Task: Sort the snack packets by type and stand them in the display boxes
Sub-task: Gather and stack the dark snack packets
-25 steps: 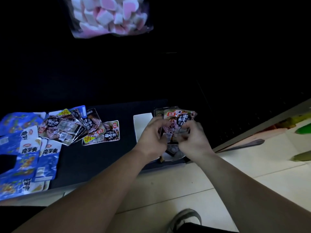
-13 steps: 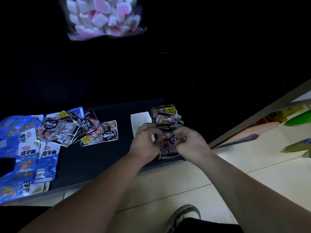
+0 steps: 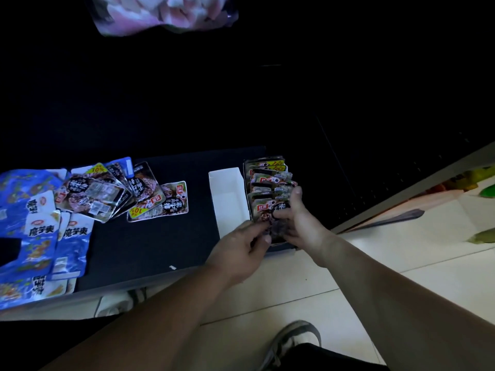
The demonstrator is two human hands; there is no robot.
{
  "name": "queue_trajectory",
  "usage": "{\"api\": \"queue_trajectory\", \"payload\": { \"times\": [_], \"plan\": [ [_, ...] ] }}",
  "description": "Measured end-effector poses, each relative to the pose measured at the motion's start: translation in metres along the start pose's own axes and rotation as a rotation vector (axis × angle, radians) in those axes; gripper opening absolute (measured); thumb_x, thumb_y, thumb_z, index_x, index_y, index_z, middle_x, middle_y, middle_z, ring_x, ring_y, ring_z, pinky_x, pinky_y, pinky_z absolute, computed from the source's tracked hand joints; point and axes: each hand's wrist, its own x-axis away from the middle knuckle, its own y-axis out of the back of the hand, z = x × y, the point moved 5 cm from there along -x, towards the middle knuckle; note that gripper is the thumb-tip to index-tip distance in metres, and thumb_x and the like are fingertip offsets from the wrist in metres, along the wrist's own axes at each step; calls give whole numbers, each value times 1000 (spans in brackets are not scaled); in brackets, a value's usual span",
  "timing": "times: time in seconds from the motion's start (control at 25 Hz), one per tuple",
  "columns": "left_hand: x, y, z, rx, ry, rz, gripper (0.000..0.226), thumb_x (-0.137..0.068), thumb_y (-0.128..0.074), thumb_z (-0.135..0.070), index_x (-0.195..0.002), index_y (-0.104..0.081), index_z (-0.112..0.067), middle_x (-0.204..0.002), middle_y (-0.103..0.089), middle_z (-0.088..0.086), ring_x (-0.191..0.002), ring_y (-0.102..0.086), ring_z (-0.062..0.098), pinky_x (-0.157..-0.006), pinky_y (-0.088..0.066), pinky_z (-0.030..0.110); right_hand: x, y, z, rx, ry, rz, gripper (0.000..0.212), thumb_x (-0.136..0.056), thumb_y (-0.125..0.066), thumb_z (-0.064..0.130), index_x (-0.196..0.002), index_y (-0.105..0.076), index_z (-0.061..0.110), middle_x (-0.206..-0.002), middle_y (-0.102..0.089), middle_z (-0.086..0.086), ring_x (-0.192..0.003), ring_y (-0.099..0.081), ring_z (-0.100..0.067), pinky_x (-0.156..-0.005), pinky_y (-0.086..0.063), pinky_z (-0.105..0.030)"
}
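Observation:
A display box (image 3: 281, 247) at the right end of the black table (image 3: 150, 247) holds several brown steak-snack packets (image 3: 267, 180) standing in a row. My right hand (image 3: 300, 218) grips the nearest packet (image 3: 263, 210) from the right, thumb on its front. My left hand (image 3: 241, 250) pinches the same packet's lower left edge. A white display box (image 3: 227, 194) stands just left of it, nothing visible inside. Loose brown packets (image 3: 112, 191) lie fanned on the table's left half. Blue packets (image 3: 40, 236) lie at the far left.
A bag of pink and white marshmallows (image 3: 166, 12) hangs at the top. Behind the table everything is dark. The tiled floor (image 3: 375, 258) and my shoe (image 3: 292, 341) lie below. Green and yellow items (image 3: 479, 188) sit at the right edge.
Both hands have brought the brown packet down from above the row into the near end of the right box. The left hand slid lower on it.

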Motion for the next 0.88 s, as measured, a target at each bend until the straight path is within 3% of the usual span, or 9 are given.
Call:
{"api": "queue_trajectory", "payload": {
  "times": [0.12, 0.28, 0.36, 0.48, 0.56, 0.64, 0.76, 0.88],
  "plan": [
    [-4, 0, -12, -64, 27, 90, 36, -105, -33, -55, -135, -50, -46, -121, -65, -13, -108, -62, 10, -91, -52, 32, -1, -6, 0, 10, -17, 70, 105, -60, -21, 106, -121, -70, 35, -141, -61, -1, -135, -52, -23, -122, -30, -44],
    [5, 1, -10, -322, 46, 176, 38, -104, -21, -60, -132, -43, -49, -117, -68, -9, -109, -63, 17, -86, -52, 35, 5, -12, 8, 336, 33, 104, 97, -67, -7, 102, -137, -56, 55, -158, -43, 7, -145, -40, -21, -120, -26, -43],
    [10, 2, -6, -243, 33, 158, 35, -103, -23, -60, -133, -41, -52, -121, -68, -11, -110, -64, 16, -88, -53, 36, 9, -20, 12, 508, 95, 143, 85, -76, -5, 96, -145, -39, 61, -159, -43, 9, -148, -35, -18, -119, -26, -39],
    [12, 7, 9, -122, 75, 137, 35, -104, -28, -57, -134, -45, -50, -126, -68, -12, -112, -64, 14, -92, -54, 37, 1, -31, 5, 664, 136, 148, 83, -72, -4, 100, -146, -23, 68, -161, -40, 8, -151, -31, -21, -122, -25, -43],
    [14, 7, 18, -91, 80, 136, 37, -103, -28, -59, -132, -48, -48, -125, -68, -13, -112, -64, 11, -93, -54, 37, -14, -38, -1, 633, 113, 134, 92, -63, -6, 106, -144, -26, 68, -161, -39, 7, -152, -29, -21, -123, -23, -45],
    [16, 6, 23, -42, 86, 150, 48, -97, -23, -67, -134, -47, -49, -127, -67, -14, -115, -63, 10, -95, -53, 38, -32, -43, -7, 549, 71, 119, 99, -55, -11, 110, -139, -40, 66, -161, -40, 9, -151, -31, -18, -123, -23, -45],
    [13, 8, 30, 7, 97, 166, 60, -91, -18, -76, -136, -46, -49, -126, -68, -11, -116, -63, 11, -97, -52, 40, -44, -44, -14, 466, 43, 110, 97, -54, -17, 111, -130, -55, 64, -161, -37, 11, -149, -34, -17, -122, -24, -47],
    [12, 7, 29, 63, 102, 168, 55, -94, -22, -72, -137, -47, -49, -126, -68, -11, -114, -64, 11, -96, -53, 40, -21, -42, -4, 507, 139, 101, 99, -65, -8, 104, -142, -48, 57, -169, -15, 9, -157, -7, -13, -126, -11, -51]
  ]
}}
